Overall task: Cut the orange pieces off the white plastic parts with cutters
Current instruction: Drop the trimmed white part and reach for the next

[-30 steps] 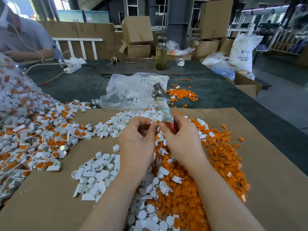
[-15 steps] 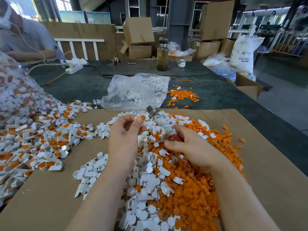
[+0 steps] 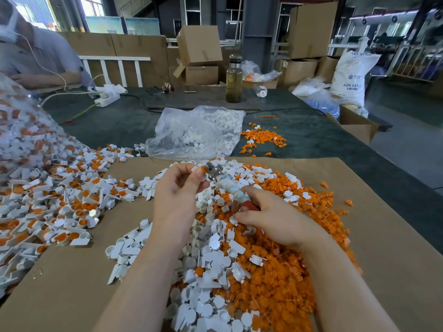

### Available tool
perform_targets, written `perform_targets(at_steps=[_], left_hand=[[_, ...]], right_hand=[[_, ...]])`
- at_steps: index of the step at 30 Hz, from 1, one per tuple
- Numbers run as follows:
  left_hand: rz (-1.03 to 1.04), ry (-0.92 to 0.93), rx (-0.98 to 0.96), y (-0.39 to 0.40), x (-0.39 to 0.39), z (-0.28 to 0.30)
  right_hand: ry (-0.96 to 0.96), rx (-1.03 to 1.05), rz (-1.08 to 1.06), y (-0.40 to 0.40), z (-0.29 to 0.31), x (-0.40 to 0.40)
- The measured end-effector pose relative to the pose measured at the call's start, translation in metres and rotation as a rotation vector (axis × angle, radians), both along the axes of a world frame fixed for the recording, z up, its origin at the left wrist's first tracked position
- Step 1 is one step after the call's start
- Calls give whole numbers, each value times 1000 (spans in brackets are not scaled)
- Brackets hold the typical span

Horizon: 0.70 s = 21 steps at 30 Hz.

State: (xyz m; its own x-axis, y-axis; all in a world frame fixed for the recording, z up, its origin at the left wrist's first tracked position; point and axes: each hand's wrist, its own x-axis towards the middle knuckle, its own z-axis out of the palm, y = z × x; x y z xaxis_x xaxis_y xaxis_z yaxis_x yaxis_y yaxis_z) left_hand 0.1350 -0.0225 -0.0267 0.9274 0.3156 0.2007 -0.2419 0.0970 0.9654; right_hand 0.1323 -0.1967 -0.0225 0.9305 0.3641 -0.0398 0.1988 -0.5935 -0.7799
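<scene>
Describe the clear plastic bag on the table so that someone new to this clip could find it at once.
Start at the brown cardboard sheet under the hands, then look just past its far edge, onto the dark green table. The crumpled clear plastic bag lies there with white parts inside. Unlike the loose orange pile beside it, it is see-through and shiny.

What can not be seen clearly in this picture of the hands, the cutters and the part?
- Head view: cutting edges of the metal cutters are too small to tell whether they are open or closed.
- Small white plastic part with an orange piece: mostly covered by the left hand.
- Red cutter handles: largely hidden in the right hand.
</scene>
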Motion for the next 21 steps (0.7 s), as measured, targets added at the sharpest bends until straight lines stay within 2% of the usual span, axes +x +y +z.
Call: perform_targets(at_steps=[9,16,18,21], left_hand=[[49,19,-24,1,2,-2],[-1,58,-103,6,4,-1],[-19,108,-176,11,4,0],[28,207,-417,27,7,1]], right_hand=[[-99,-58,13,11,2,-1],[-160,-116,-9,13,-4,3],[-186,-135,-38,14,-7,4],[-233,-130,-133,12,-11,7]])
